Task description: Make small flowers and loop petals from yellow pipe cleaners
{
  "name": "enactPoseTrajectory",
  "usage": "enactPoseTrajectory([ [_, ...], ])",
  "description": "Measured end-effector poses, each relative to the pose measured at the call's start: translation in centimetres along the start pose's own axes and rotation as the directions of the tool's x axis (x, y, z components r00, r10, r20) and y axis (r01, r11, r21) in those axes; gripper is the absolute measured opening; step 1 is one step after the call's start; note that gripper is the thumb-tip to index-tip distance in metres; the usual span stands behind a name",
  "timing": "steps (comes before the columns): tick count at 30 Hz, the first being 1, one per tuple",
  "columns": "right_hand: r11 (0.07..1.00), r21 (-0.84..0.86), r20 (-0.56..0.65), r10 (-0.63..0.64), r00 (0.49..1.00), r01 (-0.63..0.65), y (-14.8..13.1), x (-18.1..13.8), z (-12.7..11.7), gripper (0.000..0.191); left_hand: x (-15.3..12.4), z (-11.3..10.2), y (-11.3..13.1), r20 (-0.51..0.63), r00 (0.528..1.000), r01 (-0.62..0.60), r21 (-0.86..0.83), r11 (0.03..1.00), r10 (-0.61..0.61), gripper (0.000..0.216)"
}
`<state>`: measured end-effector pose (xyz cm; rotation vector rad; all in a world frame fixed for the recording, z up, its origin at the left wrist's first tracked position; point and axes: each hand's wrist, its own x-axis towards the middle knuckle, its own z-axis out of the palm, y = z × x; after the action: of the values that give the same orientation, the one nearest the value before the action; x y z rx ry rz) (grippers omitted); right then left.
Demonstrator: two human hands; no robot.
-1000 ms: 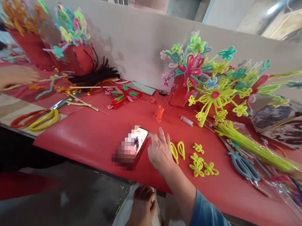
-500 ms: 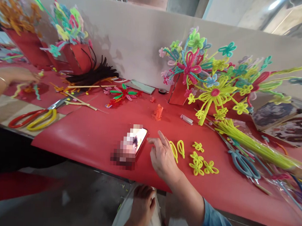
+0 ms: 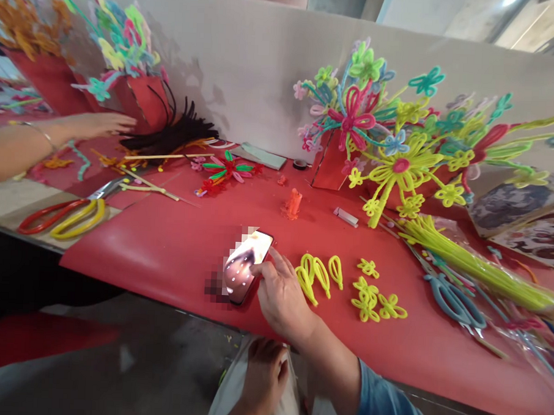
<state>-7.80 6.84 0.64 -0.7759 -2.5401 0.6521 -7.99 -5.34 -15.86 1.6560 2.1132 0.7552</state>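
Observation:
On the red table lies a phone (image 3: 243, 268) with a lit screen, partly blurred out. My right hand (image 3: 285, 296) is at its right edge, a bent finger touching the screen and the other fingers stretched out; it holds nothing. Just right of that hand lie several yellow pipe-cleaner loops (image 3: 320, 277). Further right sit small yellow pipe-cleaner flowers (image 3: 366, 297). My left hand (image 3: 266, 373) rests on my lap below the table edge, its fingers curled in, with nothing visible in it.
Red-and-yellow-handled scissors (image 3: 77, 217) lie left, grey-blue scissors (image 3: 454, 301) right beside yellow pipe cleaners (image 3: 476, 262). Flower-filled red boxes (image 3: 329, 164) stand at the back. An orange candle stub (image 3: 294, 202) stands mid-table. A co-worker's arm (image 3: 64, 134) reaches in from the left.
My right hand has moved left onto the phone, uncovering more yellow loops. The screen now shows a dot pattern. The co-worker's hand has moved right, towards the dark pipe cleaners.

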Motion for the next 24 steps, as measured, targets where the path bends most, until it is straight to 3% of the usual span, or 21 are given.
enactPoseTrajectory([
  [9,1.0,-0.013,0.008,-0.024,1.0,0.024,0.0,0.5,0.8,0.031,0.0,0.0,0.0,-0.002,1.0,0.006,0.002,1.0,-0.006,0.029],
  [12,0.996,0.054,-0.098,-0.064,0.993,0.069,-0.3,0.2,0.1,0.03,0.1,-0.3,0.0,0.013,1.0,0.008,0.037,0.999,-0.008,0.026],
  [15,0.984,0.14,-0.316,-0.062,0.947,0.111,1.0,-2.0,-2.7,0.025,-0.3,-0.4,-0.3,0.016,1.0,-0.025,0.072,0.997,0.024,0.023],
  [17,0.989,0.145,-0.443,0.044,0.895,0.023,3.4,-4.8,-5.6,0.018,-0.7,-0.2,-0.9,-0.008,0.996,-0.088,0.084,0.993,0.089,0.023],
  [19,0.983,0.105,-0.526,0.183,0.831,-0.15,6.7,-8.5,-8.9,0.011,-1.1,0.2,-1.6,-0.033,0.987,-0.155,0.11,0.982,0.159,0.023],
  [21,0.93,0.073,-0.522,0.343,0.781,-0.359,10.0,-12.5,-12.0,0.015,-1.3,0.6,-2.1,-0.051,0.975,-0.207,0.141,0.968,0.216,0.023],
  [24,0.873,0.013,-0.547,0.414,0.728,-0.487,13.7,-17.2,-15.3,0.018,-1.4,1.2,-1.8,-0.049,0.966,-0.243,0.14,0.96,0.252,0.022],
])
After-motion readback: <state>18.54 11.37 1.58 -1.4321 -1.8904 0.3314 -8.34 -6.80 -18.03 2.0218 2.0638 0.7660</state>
